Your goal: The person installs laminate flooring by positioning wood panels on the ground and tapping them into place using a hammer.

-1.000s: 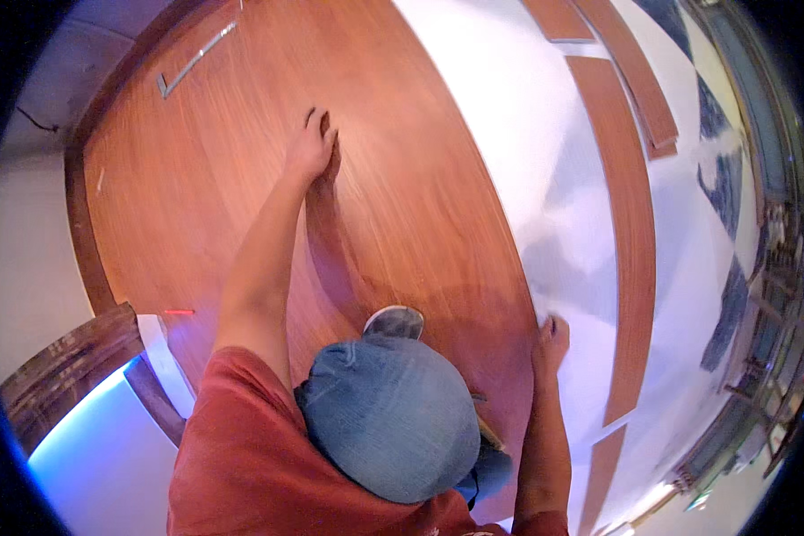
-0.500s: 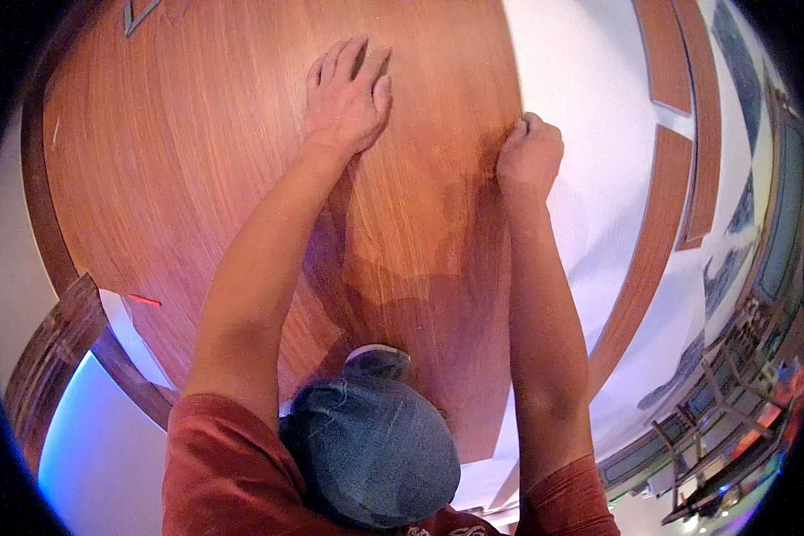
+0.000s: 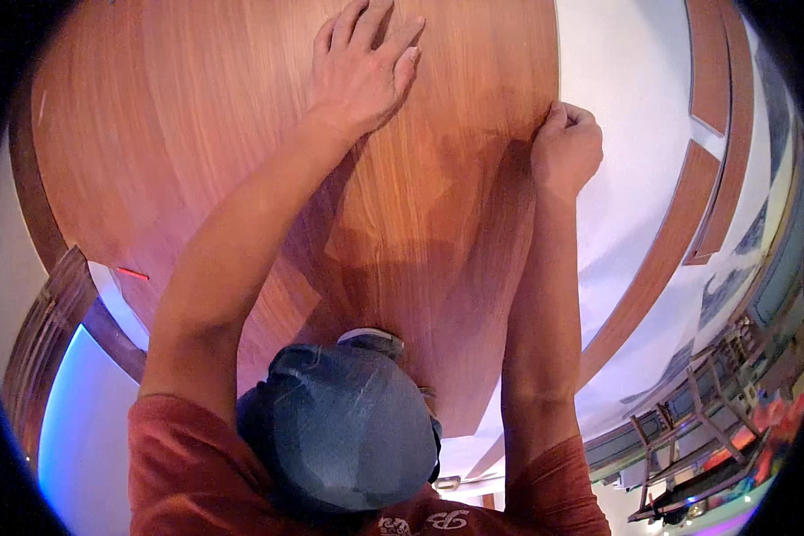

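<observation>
Wood-grain flooring (image 3: 438,205) in reddish brown spreads beneath me, its straight right edge bordering a white sheet (image 3: 625,71). My left hand (image 3: 362,76) lies on the flooring with its fingers stretched out and apart, holding nothing. At the right edge of the wood my right hand (image 3: 570,147) is closed, thumb and curled fingers together at the border. Whatever it may pinch there is hidden by the fingers. My knee in blue jeans (image 3: 348,429) and the tip of a shoe (image 3: 372,339) are on the wood between my arms.
Loose brown planks (image 3: 657,277) lie on the white sheet to the right. A small red strip (image 3: 132,273) rests at the left, near dark wooden trim (image 3: 49,330) and a blue-lit edge. At the lower right stands a dark metal rack (image 3: 701,438) among colourful items.
My view has shifted, so the flooring edge and planks appear farther right and both hands higher. The left hand stays spread on the wood, and the right stays closed at the edge.
</observation>
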Tool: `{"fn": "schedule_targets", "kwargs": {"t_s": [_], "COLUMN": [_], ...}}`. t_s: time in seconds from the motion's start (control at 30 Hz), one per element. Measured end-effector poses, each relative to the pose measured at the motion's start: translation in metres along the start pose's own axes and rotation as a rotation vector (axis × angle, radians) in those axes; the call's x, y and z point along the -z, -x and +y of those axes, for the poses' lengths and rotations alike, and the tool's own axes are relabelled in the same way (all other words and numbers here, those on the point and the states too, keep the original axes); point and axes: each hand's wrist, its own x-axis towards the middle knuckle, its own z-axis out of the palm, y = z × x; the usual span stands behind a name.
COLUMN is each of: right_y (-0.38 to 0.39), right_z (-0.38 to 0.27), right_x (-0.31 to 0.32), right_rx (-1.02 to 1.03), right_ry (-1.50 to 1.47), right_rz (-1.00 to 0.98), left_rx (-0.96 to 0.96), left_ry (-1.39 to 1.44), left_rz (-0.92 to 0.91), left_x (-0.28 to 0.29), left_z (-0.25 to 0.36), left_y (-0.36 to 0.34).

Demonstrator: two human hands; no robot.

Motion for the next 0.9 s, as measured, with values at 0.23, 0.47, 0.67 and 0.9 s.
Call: {"fn": "schedule_targets", "kwargs": {"t_s": [0.23,0.47,0.67,0.9], "right_y": [0.024,0.181,0.266,0.247], "right_z": [0.021,0.126,0.197,0.171], "right_x": [-0.009,0.084,0.104,0.041], "right_rx": [0.253,0.396,0.637,0.673], "right_ry": [0.034,0.146,0.28,0.217], "right_rz": [-0.016,-0.256,-0.71,-0.37], "left_rx": [0.028,0.033,-0.002,0.02], "left_ry": [0.027,0.069,-0.025,-0.053], "left_rz": [-0.074,-0.062,-0.034,-0.093], "left_x": [-0.002,-0.01,-0.008,0.001], "left_z": [-0.007,-0.007,-0.008,-0.002], "left_y": [-0.005,-0.001,0.001,-0.004]}}
